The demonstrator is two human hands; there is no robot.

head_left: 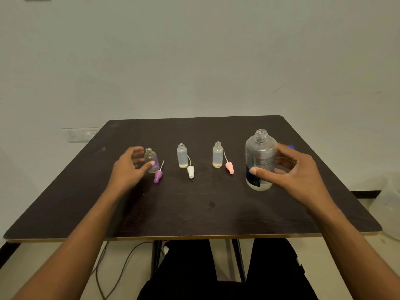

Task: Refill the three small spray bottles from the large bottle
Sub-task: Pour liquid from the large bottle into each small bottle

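Note:
Three small uncapped spray bottles stand in a row on the dark table (194, 213): the left bottle (149, 158), the middle bottle (182, 155) and the right bottle (217, 158). The middle and right bottles each hold a little liquid at the bottom. In front of them lie a purple spray cap (158, 176), a white one (191, 171) and a pink one (229, 167). My left hand (127, 169) curls around the left bottle, thumb tip on its front, fingers spread behind it. My right hand (296, 176) grips the large clear bottle (260, 156), which stands upright and uncapped.
A blue cap (291, 146) peeks out behind my right hand. A translucent container (387, 204) stands on the floor to the right of the table. Cables (121, 267) hang under the near edge, beside my legs. The wall is close behind the table.

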